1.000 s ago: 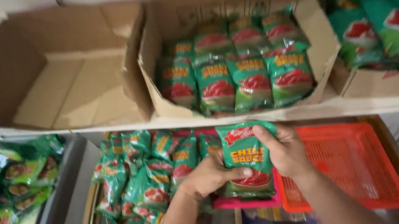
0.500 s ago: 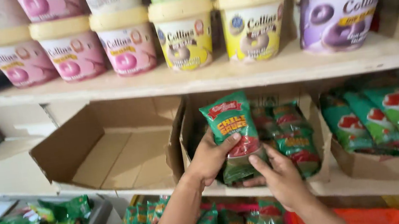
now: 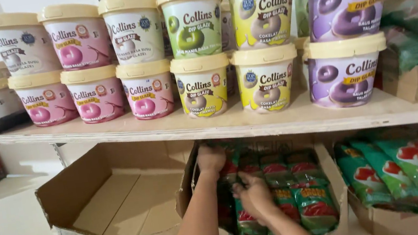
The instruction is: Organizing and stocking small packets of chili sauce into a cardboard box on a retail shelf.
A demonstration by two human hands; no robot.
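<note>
Both hands' grip clamped on upright green sachets [image 3: 260, 180], long axes vertical, inside cardboard box [image 3: 334, 171].

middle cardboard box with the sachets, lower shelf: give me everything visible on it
The box is brown corrugated cardboard, open-topped with flaps folded outward, sitting on the lower wooden shelf between an empty box and another stocked one. Green-and-red sachets stand packed in rows inside. The left hand reaches in at the back left; the right hand presses on the sachets.

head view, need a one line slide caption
Both hands, left hand and right hand, press green-and-red sachets into a cardboard box beneath stacked tubs.
</note>
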